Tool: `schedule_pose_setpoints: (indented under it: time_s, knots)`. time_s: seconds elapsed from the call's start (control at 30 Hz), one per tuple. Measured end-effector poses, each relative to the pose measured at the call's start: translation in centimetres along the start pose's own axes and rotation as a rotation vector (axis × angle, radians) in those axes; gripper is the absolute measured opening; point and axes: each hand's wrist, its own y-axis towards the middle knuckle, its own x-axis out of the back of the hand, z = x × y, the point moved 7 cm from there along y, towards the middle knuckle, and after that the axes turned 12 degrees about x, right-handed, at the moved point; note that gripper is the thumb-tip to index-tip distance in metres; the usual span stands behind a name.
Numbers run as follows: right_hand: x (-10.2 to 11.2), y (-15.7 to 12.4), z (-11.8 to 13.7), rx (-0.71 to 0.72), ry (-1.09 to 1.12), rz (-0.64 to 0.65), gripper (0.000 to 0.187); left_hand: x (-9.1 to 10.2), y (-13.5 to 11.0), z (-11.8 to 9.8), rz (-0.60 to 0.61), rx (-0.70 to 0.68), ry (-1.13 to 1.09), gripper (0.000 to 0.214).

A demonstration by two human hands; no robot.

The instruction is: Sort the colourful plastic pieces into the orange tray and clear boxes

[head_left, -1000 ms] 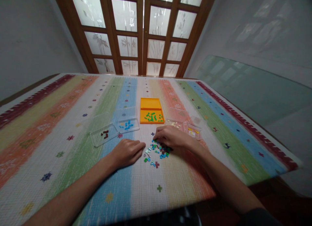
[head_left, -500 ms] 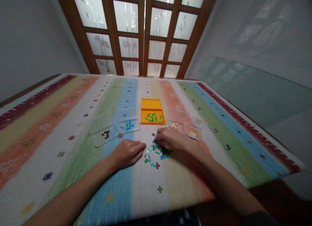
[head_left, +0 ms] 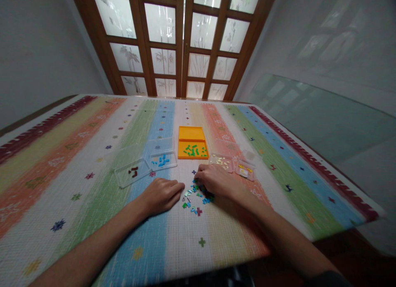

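My right hand (head_left: 210,179) reaches over the upper right of a pile of small toy bricks (head_left: 193,191), thumb and fingers pinched down among them. What it pinches, if anything, is hidden behind the fingers. The bricks are mostly blue and green, with a few pale and grey ones, lying loose on the cloth. Left of the pile, my left hand (head_left: 163,194) rests on the tablecloth with its fingers curled together and their tips near the pile's edge. Nothing shows in it.
Beyond the pile, an open orange case (head_left: 192,133) holds green bricks. To its left stand clear boxes with blue bricks (head_left: 162,160) and brown bricks (head_left: 134,171). On the right, one clear box has cream pieces (head_left: 221,161), another yellow pieces (head_left: 245,168). A striped tablecloth (head_left: 201,254) lies underneath.
My right hand has shifted very slightly left and down at the pile, uncovering more of the cream pieces' box. My left hand stays in place.
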Motion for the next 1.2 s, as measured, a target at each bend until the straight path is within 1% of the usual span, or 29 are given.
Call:
schedule_pose_setpoints:
  time_s: [0.13,0.23,0.43,0.63,0.83,1.03,1.2]
  knots:
    - [0.10,-0.07,0.29,-0.050,-0.047,0.019,0.021,0.16,0.08,-0.04,-0.006,0.003,-0.002,0.027]
    - [0.20,-0.20,0.25,-0.068,-0.028,0.014,0.021,0.26,0.12,-0.12,-0.005,-0.003,-0.002,0.026]
    - [0.41,-0.15,0.58,0.000,0.040,-0.001,0.021,0.15,0.11,-0.09,0.009,-0.001,0.008,0.026]
    - [0.26,-0.01,0.99,0.032,0.054,-0.011,0.020,0.02,0.06,-0.02,0.009,0.005,0.012,0.027]
    - [0.46,-0.26,0.96,0.049,0.078,-0.061,0.019,0.06,0.04,0.01,-0.001,0.007,-0.002,0.026]
    - [0.23,-0.23,0.54,0.036,0.090,-0.019,0.021,0.15,0.07,-0.08,-0.004,0.004,-0.008,0.026]
    - [0.54,-0.31,0.91,0.030,0.067,-0.014,0.019,0.17,0.06,0.00,-0.006,0.012,-0.011,0.026]
